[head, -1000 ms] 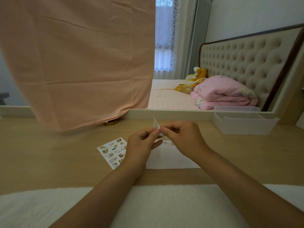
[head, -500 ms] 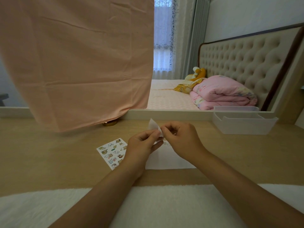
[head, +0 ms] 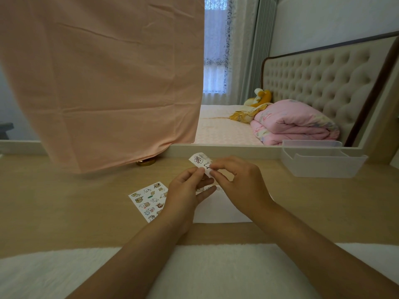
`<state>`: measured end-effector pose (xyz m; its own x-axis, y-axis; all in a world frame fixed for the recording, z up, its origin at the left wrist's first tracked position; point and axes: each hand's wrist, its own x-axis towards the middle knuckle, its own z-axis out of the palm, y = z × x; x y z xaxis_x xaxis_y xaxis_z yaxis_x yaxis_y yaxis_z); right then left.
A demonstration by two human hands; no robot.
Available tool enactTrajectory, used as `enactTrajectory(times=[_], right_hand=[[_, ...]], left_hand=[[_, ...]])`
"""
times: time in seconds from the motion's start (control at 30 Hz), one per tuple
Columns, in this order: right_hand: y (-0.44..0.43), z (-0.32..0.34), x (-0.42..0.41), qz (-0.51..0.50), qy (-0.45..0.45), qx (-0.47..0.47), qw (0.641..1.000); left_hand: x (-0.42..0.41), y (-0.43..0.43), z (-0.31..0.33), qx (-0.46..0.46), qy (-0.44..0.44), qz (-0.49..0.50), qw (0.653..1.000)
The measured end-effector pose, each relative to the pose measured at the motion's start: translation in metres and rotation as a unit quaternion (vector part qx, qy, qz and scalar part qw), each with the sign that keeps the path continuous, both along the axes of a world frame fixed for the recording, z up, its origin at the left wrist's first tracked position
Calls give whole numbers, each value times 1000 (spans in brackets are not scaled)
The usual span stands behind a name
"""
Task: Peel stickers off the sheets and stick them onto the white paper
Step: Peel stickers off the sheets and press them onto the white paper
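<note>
My left hand (head: pixel 186 192) pinches a small sticker sheet (head: pixel 199 160) between thumb and fingers, holding it up above the desk with its printed face toward me. My right hand (head: pixel 239 182) pinches at the sheet's right edge with thumb and forefinger, on one small sticker. Under both hands lies the white paper (head: pixel 218 210), with a few stickers near its far edge, partly hidden by my fingers. A second sticker sheet (head: pixel 148 200) full of animal stickers lies flat on the desk to the left of the paper.
A peach cloth (head: pixel 103 83) hangs over the mirror at the back left, reaching the wooden desk (head: pixel 64 208). A clear plastic tray (head: pixel 321 164) stands at the back right. A gold lid (head: pixel 145 162) peeks from under the cloth. A white fluffy mat (head: pixel 216 272) covers the near edge.
The held sticker sheet has turned from edge-on to face me, showing its prints. Both hands stayed in place above the paper, the right fingers working at the sheet's edge.
</note>
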<state>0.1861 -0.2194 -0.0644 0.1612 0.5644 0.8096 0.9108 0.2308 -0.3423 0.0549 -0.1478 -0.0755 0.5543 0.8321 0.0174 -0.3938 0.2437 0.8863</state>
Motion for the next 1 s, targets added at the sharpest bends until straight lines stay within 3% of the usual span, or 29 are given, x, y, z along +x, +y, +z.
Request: enactTrajectory(times=[0.2, 0.5, 1.0], right_hand=[[0, 4, 1, -9, -41, -50, 998], [-3, 11, 0, 10, -50, -107, 993], [-4, 12, -5, 17, 77, -112, 991]], left_hand=[[-1, -3, 0, 77, 46, 27, 996], [-8, 4, 0, 293, 152, 116, 937], [-8, 1, 2, 315, 134, 105, 934]])
